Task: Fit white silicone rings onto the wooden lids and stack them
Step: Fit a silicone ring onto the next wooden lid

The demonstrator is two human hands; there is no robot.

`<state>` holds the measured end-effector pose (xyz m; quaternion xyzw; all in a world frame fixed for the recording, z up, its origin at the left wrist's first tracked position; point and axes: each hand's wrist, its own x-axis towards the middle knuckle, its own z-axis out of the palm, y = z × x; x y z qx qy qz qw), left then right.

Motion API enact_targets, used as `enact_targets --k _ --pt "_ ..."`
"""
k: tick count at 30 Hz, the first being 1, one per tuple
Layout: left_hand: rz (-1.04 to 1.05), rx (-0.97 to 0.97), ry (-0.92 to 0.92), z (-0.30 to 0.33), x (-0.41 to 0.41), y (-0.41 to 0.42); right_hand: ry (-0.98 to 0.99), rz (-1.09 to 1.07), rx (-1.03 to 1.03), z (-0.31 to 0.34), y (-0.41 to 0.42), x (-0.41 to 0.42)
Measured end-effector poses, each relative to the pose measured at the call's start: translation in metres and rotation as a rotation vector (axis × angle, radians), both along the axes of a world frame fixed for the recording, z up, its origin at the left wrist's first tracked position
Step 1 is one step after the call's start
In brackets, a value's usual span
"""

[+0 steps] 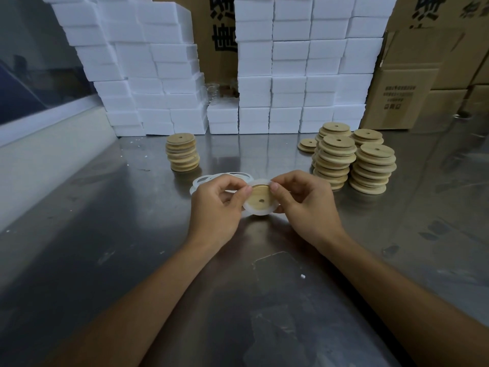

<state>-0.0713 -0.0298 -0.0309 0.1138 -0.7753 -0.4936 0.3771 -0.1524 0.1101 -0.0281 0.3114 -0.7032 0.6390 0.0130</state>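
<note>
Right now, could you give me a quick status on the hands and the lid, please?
Left hand and right hand both pinch the wooden lid, white silicone ring partly seated. Nothing in the way.

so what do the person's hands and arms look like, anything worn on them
Both arms are bare as far as the frame shows: no sleeves, gloves, watch or bracelets. The left hand and right hand show no rings, and the visible fingernails are short and unpainted.

Probably a packing workshop: stacked foam boxes (pixel 169 75), cartons (pixel 412 83), steel table (pixel 105 260).
</note>
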Motion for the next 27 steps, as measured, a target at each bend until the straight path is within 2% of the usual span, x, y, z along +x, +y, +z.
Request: enact_targets --k 6,16,27 --pt "-0.003 0.098 -0.008 -0.0006 -0.0014 -0.0032 -0.057 0.013 0.005 0.0004 0.0005 -0.0006" --pt "0.012 0.056 -0.012 -0.0012 -0.0004 -0.0056 -0.187 0.042 -0.038 0.0034 0.0009 -0.0022" --pt "0.019 0.022 0.013 -0.0043 -0.0018 -0.0078 -0.165 0.044 -0.021 0.0059 0.0027 0.0008"
